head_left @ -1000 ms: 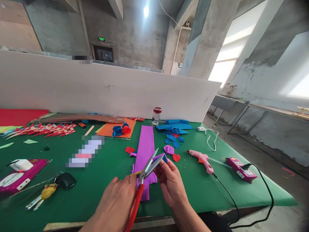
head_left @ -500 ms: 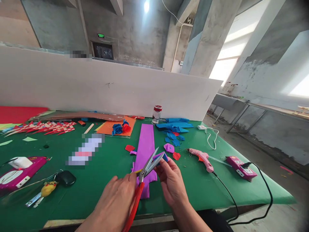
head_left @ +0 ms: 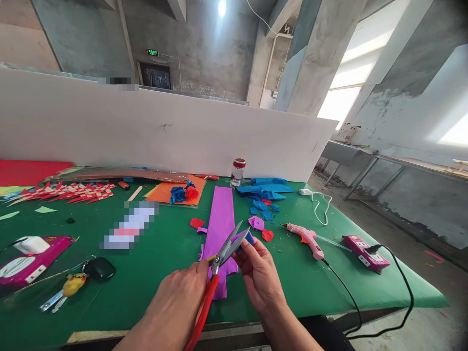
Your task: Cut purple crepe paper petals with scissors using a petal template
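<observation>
Two hands are working over the near edge of the green table (head_left: 146, 287). The left hand (head_left: 179, 304) is gripping the red handles of the scissors (head_left: 215, 273), and the blades are pointing up and to the right, a little bit apart. The right hand (head_left: 258, 273) is pinching a small purple and blue paper piece (head_left: 244, 238) between thumb and fingers, and the piece is sitting right at the blades. Under the hands a long purple strip (head_left: 221, 214) is lying flat, running from the near edge toward the far edge. A pink glue gun (head_left: 306, 240) is lying near the right edge, with a black cord going off the table. Just past it a small pink box (head_left: 361, 252) is sitting close to the right corner. A little jar (head_left: 238, 172) with a red lid is standing at the far edge, by the white board (head_left: 146, 131). Blue paper scraps (head_left: 265, 192) are lying beside the jar. Blue and red paper flowers (head_left: 184, 193) are resting on an orange sheet (head_left: 164, 194). Keys (head_left: 66, 291) are lying near the left corner.
</observation>
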The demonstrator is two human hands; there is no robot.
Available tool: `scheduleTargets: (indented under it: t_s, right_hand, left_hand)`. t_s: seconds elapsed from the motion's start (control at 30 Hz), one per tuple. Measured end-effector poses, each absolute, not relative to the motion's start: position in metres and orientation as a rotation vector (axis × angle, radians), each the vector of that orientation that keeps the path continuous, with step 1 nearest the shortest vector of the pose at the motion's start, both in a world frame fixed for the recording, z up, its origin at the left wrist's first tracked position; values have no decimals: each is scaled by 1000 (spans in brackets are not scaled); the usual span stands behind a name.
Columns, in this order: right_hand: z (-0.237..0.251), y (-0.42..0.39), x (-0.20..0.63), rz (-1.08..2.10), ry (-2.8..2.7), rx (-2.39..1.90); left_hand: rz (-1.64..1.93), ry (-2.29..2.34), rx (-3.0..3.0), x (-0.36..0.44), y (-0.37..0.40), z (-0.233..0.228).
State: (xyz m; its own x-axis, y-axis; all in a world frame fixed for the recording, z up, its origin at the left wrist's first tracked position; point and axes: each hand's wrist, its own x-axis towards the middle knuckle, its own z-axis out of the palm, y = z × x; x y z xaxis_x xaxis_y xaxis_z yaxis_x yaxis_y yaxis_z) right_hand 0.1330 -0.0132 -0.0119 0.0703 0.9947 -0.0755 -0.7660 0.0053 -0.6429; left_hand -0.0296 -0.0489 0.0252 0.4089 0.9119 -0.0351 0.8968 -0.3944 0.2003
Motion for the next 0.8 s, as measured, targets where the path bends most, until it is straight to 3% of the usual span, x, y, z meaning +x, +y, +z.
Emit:
scheduleTargets:
  t_s: [0.8]
  right_hand:
    - [-11, -11, 139, 1495, -507, -623]
  left_hand:
    - [101, 1641, 2421, -29, -49, 26]
